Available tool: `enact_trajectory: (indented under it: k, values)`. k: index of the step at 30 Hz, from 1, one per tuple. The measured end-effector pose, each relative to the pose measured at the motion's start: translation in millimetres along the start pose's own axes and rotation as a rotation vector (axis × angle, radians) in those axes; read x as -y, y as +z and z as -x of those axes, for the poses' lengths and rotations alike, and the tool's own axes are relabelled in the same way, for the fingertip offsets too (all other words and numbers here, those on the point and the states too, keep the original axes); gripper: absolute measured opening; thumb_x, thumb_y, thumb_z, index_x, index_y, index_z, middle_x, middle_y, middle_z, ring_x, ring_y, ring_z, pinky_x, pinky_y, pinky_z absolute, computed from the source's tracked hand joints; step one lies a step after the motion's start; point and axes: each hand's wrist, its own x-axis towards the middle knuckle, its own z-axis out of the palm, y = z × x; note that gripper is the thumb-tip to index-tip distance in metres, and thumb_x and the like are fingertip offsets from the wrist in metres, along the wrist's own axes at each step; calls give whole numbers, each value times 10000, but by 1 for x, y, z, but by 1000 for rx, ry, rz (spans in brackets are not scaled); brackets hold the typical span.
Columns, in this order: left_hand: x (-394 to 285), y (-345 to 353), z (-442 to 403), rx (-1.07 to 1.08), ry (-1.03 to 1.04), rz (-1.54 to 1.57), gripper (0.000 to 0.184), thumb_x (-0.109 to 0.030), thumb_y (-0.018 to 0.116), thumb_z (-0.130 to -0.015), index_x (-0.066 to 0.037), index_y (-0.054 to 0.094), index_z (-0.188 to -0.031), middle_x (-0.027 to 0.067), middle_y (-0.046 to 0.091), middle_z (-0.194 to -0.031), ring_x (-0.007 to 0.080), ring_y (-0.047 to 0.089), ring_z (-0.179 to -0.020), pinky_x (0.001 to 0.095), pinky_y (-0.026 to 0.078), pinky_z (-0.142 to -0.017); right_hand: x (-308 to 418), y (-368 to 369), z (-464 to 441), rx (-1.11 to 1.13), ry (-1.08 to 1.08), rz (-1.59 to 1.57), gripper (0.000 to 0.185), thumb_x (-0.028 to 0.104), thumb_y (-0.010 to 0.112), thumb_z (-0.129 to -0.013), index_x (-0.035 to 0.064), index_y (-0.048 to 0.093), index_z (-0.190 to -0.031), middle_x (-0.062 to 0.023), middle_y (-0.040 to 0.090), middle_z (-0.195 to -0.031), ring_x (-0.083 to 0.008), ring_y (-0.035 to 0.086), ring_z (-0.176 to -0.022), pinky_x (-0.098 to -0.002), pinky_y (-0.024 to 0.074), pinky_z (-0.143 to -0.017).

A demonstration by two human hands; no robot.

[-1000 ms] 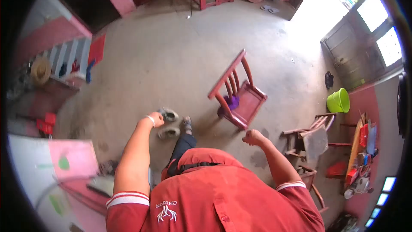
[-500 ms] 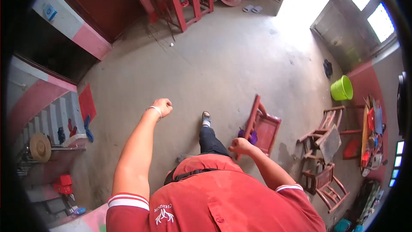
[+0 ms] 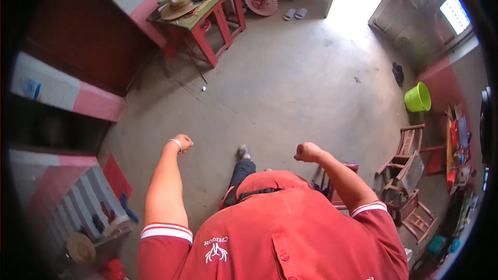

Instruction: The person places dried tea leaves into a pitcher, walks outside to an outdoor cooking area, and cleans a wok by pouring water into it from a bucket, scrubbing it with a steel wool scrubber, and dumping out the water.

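Observation:
My left hand (image 3: 182,143), with a white band at the wrist, hangs in front of my body over the grey floor, its fingers curled and nothing visible in them. On the other side my right hand (image 3: 308,152) is held out in a loose fist, also with nothing visible in it. It is nearest to the red wooden chair (image 3: 338,195), which my right forearm and shirt partly hide. A shoe (image 3: 244,152) on one foot shows between the two hands.
A green-topped table (image 3: 202,14) with a straw hat stands ahead left, beside a pink basket (image 3: 261,0) and slippers (image 3: 295,14). Wooden chairs (image 3: 410,168) and a green bucket (image 3: 417,97) are at the right. Steps (image 3: 78,202) rise at the lower left.
The view has moved forward and turned, so the table looks nearer and the red chair has slid back beside my body. Both hands stay raised; the shoes on the floor have left view.

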Motion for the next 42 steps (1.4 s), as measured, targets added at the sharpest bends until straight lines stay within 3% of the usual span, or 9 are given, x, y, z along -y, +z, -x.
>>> enact_trajectory:
  k: [4,13,22,31,33,34,36,40,42]
  values:
    - [-50,-90,-84,-22,72,82,165,-228,576,-807,-90,577,-898,9,585,-740,115,543,-543,270,429,-460,-11,-25,-48,-147,182,-306,254,280,565,-727,43,654,-749,-88,628,-594,-201,623,-545,-335,507,-604]
    - [-252,-292,-191,-48,219,330,195,-228,537,-809,-120,560,-970,6,583,-802,126,553,-583,277,444,-493,-25,-51,-102,77,528,-574,244,246,521,-760,37,628,-695,-73,605,-563,-156,606,-514,-313,501,-544]
    - [-333,-352,-289,-63,89,456,226,-259,541,-835,-133,565,-1021,16,600,-826,131,559,-586,292,469,-522,-97,-204,-252,-38,346,-318,212,213,516,-750,50,651,-757,-102,633,-632,-189,625,-547,-326,511,-591]
    - [-315,-418,-336,-110,-122,661,353,-269,554,-836,-123,497,-1153,58,597,-946,188,586,-694,336,496,-589,-154,-353,-324,-277,403,-312,215,225,522,-733,50,646,-715,-176,623,-675,-317,632,-675,-392,508,-657]
    - [-301,-439,-355,-207,-185,719,354,-260,565,-825,-115,507,-1142,63,601,-933,196,584,-695,336,499,-590,-153,-363,-330,-276,409,-338,203,183,506,-769,17,621,-786,-75,624,-624,-156,609,-524,-303,501,-552]
    - [-294,-451,-362,-272,-217,743,347,-256,574,-817,-112,518,-1127,64,604,-923,197,583,-697,335,500,-592,-148,-365,-328,-269,415,-349,203,183,506,-769,17,621,-786,-75,624,-624,-156,609,-524,-303,501,-552]
    - [-271,-477,-391,-352,-250,776,310,-253,580,-812,-98,541,-1077,64,603,-884,191,573,-661,325,493,-558,-133,-365,-323,-236,430,-399,218,208,514,-724,25,625,-687,-179,624,-703,-337,618,-713,-419,492,-671]
    - [-247,-537,-428,-582,-321,903,223,-239,591,-802,-41,585,-904,60,577,-721,168,519,-518,299,446,-445,-112,-339,-315,-49,517,-337,263,197,452,-731,24,611,-613,-172,597,-593,-350,610,-601,-412,501,-619]
    - [-233,-573,-456,-653,-333,927,221,-239,594,-802,-26,581,-860,57,551,-664,161,493,-477,292,424,-419,-100,-328,-316,52,482,-115,263,191,446,-737,32,631,-641,-206,612,-696,-349,625,-698,-429,498,-667]
